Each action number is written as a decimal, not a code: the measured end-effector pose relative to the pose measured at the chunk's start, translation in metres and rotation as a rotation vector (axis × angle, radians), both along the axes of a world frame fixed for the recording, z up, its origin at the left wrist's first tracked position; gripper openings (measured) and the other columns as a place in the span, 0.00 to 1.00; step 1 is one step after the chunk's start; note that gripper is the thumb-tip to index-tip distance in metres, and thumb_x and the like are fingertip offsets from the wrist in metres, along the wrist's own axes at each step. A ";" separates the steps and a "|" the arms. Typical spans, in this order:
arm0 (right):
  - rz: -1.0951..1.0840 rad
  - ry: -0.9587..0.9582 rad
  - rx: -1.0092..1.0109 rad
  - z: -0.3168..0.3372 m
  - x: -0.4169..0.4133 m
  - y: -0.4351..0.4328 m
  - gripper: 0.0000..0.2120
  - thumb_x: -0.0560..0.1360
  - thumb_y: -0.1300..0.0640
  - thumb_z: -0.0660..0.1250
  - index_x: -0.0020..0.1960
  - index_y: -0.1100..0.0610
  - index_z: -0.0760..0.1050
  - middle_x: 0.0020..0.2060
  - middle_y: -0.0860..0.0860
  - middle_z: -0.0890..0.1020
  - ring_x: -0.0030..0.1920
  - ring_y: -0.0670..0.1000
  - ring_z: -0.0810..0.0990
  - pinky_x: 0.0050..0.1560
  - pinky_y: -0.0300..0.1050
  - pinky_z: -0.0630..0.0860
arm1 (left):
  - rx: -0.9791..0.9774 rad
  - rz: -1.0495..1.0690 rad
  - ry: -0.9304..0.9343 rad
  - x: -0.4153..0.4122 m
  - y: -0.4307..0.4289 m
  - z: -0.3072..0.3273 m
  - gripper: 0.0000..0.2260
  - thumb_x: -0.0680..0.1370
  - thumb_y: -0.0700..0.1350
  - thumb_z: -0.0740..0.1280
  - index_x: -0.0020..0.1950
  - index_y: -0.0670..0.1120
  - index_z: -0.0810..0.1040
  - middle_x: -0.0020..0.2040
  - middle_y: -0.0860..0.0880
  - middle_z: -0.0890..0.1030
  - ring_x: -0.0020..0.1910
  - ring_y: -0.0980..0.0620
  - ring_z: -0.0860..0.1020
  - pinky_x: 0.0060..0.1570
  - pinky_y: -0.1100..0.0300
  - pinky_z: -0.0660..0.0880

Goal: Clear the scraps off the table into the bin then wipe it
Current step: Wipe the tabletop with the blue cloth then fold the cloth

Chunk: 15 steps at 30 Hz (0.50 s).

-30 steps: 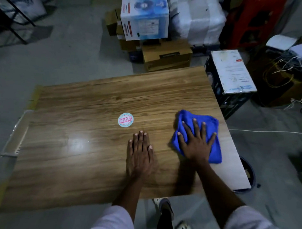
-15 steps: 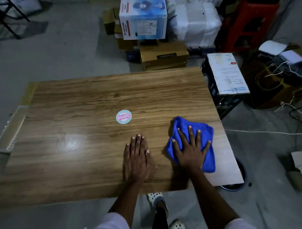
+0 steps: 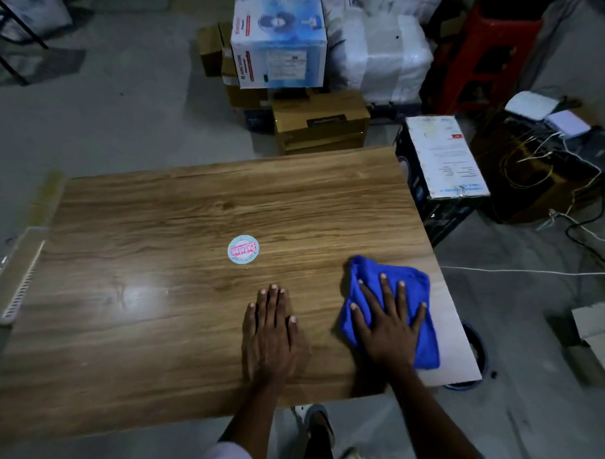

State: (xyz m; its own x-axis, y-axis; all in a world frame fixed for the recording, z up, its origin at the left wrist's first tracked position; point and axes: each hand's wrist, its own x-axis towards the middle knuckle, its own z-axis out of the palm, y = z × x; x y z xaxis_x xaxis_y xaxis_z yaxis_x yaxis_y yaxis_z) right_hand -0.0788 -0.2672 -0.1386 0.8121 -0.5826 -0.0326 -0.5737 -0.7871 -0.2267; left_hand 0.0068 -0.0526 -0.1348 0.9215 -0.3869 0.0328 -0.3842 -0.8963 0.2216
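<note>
The right hand (image 3: 388,329) lies flat on the blue cloth (image 3: 418,290), its grip wide: the fingers are spread and straight, pressing the cloth down rather than clutching it. The cloth is bunched into a rough pad and sits on the wooden counter (image 3: 157,234), close to the right edge and near the front right corner. Just to its left, the left hand (image 3: 269,337) rests palm down on the bare wood with its fingers straight and close together. Its grip is wide too and holds nothing. The two hands are apart.

Around the middle of the counter a round pink-and-pale-blue sticker (image 3: 243,249) lies flat on the surface. On the floor under the front right corner shows the dark rim of a round bin (image 3: 478,346), mostly hidden by the counter.

Past the far edge stands a brown carton (image 3: 319,124), with a blue-and-white box (image 3: 277,38) behind it and a red stool (image 3: 476,51) off to the right. A black box with a white label (image 3: 439,159) stands just off the counter's right edge.
</note>
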 end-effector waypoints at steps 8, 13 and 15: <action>0.736 -0.118 -0.079 -0.004 -0.002 0.029 0.29 0.81 0.32 0.56 0.81 0.34 0.59 0.83 0.43 0.57 0.84 0.55 0.52 0.74 0.77 0.56 | 0.048 -0.003 0.020 0.003 -0.003 0.003 0.28 0.79 0.49 0.52 0.79 0.43 0.67 0.80 0.46 0.64 0.80 0.46 0.61 0.75 0.43 0.63; 0.285 -0.045 -0.079 -0.005 -0.003 -0.030 0.29 0.80 0.31 0.53 0.80 0.32 0.58 0.83 0.44 0.58 0.84 0.54 0.50 0.78 0.74 0.48 | -0.007 0.001 0.017 0.004 -0.004 0.000 0.27 0.81 0.51 0.52 0.79 0.45 0.67 0.80 0.47 0.64 0.81 0.48 0.60 0.76 0.43 0.61; -0.020 -0.026 -0.010 0.000 -0.003 -0.006 0.29 0.81 0.32 0.51 0.81 0.32 0.55 0.83 0.45 0.58 0.84 0.56 0.50 0.78 0.74 0.44 | 0.000 -0.003 0.011 0.002 -0.004 0.000 0.27 0.81 0.51 0.52 0.79 0.44 0.67 0.80 0.47 0.64 0.81 0.47 0.60 0.76 0.43 0.61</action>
